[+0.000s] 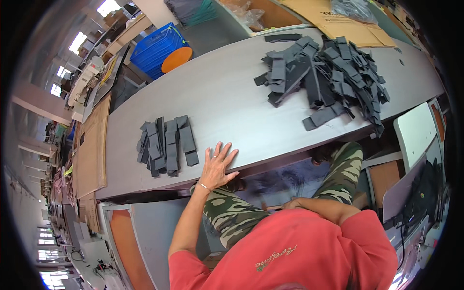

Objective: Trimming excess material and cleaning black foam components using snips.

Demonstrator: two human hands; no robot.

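My left hand (pixel 217 168) lies on the near edge of the grey table (pixel 227 101), fingers spread and holding nothing. A ring and a thin bracelet show on it. Just left of it is a small pile of dark grey folded fabric strips (pixel 166 145), apart from the fingers. Low between my thighs rests my right hand (pixel 293 203), below the table edge; its fingers are mostly hidden, so their pose is unclear. A much larger heap of similar dark strips (pixel 333 72) lies at the far right of the table, some hanging over the near edge.
Beyond the table stand a blue plastic crate (pixel 153 50) and an orange round stool top (pixel 177 59). Flat cardboard (pixel 338 21) lies at the far right edge, more cardboard (pixel 92 145) at the left end. A white panel (pixel 414 133) is at my right.
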